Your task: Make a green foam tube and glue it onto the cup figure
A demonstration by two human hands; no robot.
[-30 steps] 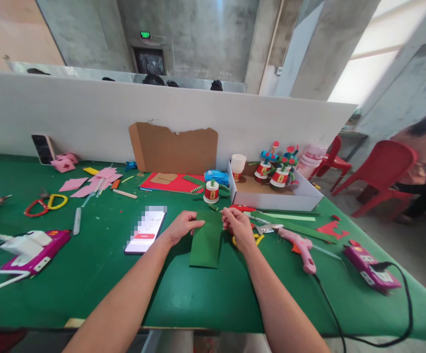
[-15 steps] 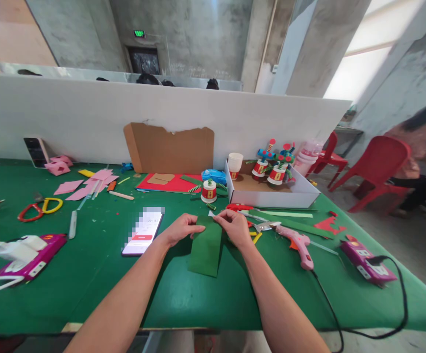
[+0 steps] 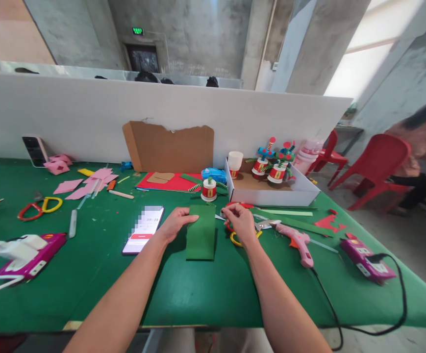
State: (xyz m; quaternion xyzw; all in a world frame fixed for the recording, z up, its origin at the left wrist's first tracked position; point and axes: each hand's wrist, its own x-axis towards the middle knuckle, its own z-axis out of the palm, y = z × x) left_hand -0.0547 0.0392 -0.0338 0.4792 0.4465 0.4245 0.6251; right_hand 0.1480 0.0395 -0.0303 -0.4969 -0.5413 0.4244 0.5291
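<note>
On the green tabletop (image 3: 176,299), right in front of you, lies or hovers the green paper (image 3: 200,240); its long side runs towards you, and whether its near edge touches the surface is hard to tell. Your left hand (image 3: 176,224) pinches it at the upper left edge, thumb on top; your right hand (image 3: 241,223) is apart from the right edge, fingertips drawn together beside a pale sliver (image 3: 219,217), though whether they pinch it you cannot tell from here. Keep the left thumb light but firm, as thin paper would likely crease under a hard squeeze; resting the near end on the table should steady it; bring the right fingertips in level with the edge, so the sheet does not twist. Mind the yellow-handled scissors (image 3: 236,239) by your right hand and the pink glue gun (image 3: 298,239) beyond, whose nozzle may be hot; the cup figure (image 3: 209,191) stands just past the paper's far end, easy to nudge.
</note>
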